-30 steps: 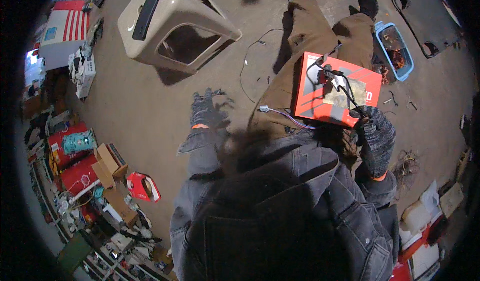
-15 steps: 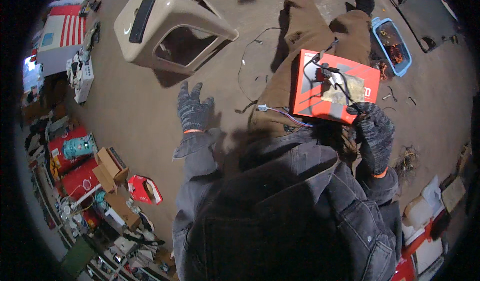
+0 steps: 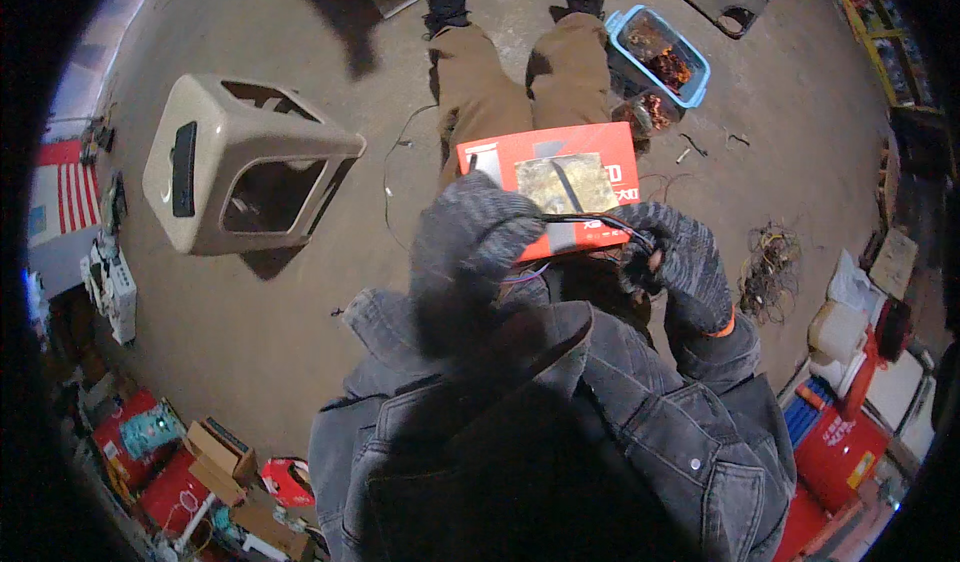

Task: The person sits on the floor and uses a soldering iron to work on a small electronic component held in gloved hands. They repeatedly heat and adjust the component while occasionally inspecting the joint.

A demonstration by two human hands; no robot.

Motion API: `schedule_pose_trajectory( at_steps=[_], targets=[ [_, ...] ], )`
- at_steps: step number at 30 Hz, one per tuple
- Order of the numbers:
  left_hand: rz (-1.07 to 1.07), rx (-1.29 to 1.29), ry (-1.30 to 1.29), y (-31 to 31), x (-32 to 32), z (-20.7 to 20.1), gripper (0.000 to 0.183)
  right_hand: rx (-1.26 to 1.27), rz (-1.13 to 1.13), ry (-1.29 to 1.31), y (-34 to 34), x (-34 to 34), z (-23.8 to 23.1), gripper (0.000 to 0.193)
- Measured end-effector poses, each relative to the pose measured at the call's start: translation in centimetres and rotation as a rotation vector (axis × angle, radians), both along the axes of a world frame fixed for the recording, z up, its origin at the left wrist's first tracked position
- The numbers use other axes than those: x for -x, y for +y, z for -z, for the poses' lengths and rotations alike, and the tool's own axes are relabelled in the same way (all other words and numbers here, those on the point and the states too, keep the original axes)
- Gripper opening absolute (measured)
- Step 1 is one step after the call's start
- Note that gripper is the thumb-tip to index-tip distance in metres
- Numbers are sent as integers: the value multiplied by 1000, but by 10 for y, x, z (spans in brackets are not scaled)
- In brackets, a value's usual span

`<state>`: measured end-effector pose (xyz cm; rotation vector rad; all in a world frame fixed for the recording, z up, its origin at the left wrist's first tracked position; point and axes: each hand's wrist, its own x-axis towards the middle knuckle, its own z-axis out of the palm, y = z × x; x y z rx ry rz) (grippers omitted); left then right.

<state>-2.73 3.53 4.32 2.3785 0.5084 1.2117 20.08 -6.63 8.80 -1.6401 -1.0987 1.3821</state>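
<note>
My left hand (image 3: 465, 242), in a dark grey knit glove, is closed around one end of a black cable (image 3: 592, 218); motion partly smears its fingers. The cable stretches across to my right hand (image 3: 685, 262), also gloved and closed on it. Both hands are over the near edge of an orange-red box (image 3: 619, 152) lying across my thighs. On the box sits a worn, yellowish flat pad (image 3: 590, 174) with a dark strip across it. Purple-toned wires (image 3: 525, 276) show below the box, partly hidden by my left hand.
A beige plastic housing (image 3: 215, 167) with square openings stands on the floor at left. Beyond my right leg is a blue-rimmed tub (image 3: 699, 62) of copper-coloured scraps. A wire tangle (image 3: 770, 270) lies at right. Red drums and cartons (image 3: 215, 452) crowd the lower left.
My left hand has come from the open floor at left to the box and taken hold of the cable. The cable, previously looped over the box, is now stretched between both hands. The view has shifted.
</note>
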Motion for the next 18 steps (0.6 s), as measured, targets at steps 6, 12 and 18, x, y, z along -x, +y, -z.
schedule_pose_trajectory(
  at_steps=[6, 12, 18],
  targets=[
    [-13, 103, 57, -8, 4, 4, 30, 35, 157, -70, -13, -28, 0, 23],
    [-40, 98, 51, -6, -1, 3, 34, -48, 295, -158, -30, -58, -3, 29],
    [32, 186, 89, -7, 3, 3, 33, -161, 442, -380, -40, -72, -17, 28]
  ],
)
